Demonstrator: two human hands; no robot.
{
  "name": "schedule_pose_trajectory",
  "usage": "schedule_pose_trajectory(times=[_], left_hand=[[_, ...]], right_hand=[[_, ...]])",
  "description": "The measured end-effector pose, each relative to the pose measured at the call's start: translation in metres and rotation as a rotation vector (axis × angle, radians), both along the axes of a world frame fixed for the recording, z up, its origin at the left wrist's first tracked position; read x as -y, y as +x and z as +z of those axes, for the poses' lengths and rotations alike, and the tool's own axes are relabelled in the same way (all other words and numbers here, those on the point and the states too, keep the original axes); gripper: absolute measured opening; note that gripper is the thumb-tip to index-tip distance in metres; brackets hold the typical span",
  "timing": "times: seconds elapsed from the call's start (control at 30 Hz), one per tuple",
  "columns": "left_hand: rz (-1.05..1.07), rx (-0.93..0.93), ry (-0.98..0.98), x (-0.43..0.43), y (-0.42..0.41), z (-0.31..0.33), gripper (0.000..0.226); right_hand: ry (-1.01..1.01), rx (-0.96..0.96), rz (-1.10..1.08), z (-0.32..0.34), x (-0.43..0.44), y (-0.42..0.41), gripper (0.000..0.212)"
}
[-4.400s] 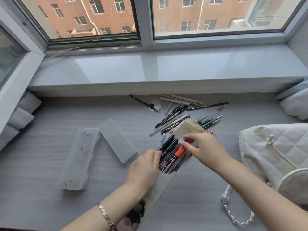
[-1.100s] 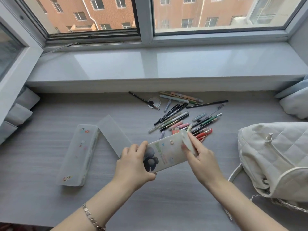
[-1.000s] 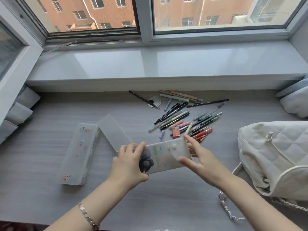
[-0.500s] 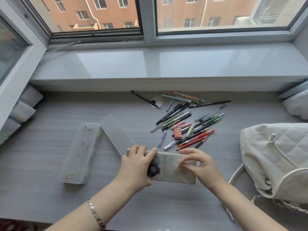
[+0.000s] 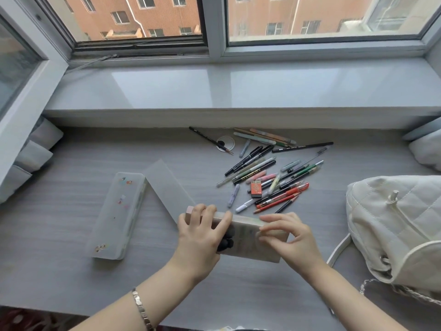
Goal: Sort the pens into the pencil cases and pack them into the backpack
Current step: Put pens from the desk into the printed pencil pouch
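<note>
Left hand (image 5: 200, 237) grips the pencil case (image 5: 245, 237) near the desk's (image 5: 71, 278) front edge; right hand (image 5: 294, 238) seemingly pinches its other end.

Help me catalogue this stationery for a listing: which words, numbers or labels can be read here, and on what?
"2B": on the white strip at the top of the small orange box.
Gold lettering along the black pen: too blurred to read.
White print on the long black pencil: too small to read.
Print on the held pencil case: blurred.
Stickers on the frosted case: no legible text.
</note>
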State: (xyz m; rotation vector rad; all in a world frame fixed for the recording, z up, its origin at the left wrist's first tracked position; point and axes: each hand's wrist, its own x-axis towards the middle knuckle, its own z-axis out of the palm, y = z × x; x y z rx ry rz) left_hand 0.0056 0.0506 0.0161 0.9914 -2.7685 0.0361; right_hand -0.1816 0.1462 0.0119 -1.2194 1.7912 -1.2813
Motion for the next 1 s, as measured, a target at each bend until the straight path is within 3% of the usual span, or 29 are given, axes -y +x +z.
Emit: schedule_pose_trajectory(times=[0.13,0.17,0.3,0.5,0.63,0.8,1.0], left_hand=[[-0.073,-0.107,-0.18,0.003,0.0,0.003,0.067],[-0.086,-0.127,-0.216,0.003,-0.001,0.005,0.06],[-0.075,-0.183,-0.286,0.001,-0.005,0.006,0.056],[-0.057,-0.131,-0.108,-0.005,0.004,-0.001,0.076],[-0.007,-0.093,0.074,-0.01,0.016,-0.003,0.083],[0.145,-0.08,0.156,0.0,0.017,0.011,0.081],[0.217,-0.031,0.203,0.005,0.021,0.015,0.082]], right_hand=[[0.268,0.218,0.17,0.012,0.005,-0.015,0.068],[0.329,0.235,0.237,0.014,0.007,-0.018,0.071],[0.27,-0.036,0.241,0.015,0.008,-0.017,0.044],[0.264,-0.008,0.254,0.02,0.007,-0.017,0.023],[0.372,0.117,0.386,0.025,0.018,-0.023,0.03],[0.094,-0.19,0.265,0.033,0.038,-0.018,0.025],[0.042,-0.212,0.28,0.037,0.05,-0.012,0.031]])
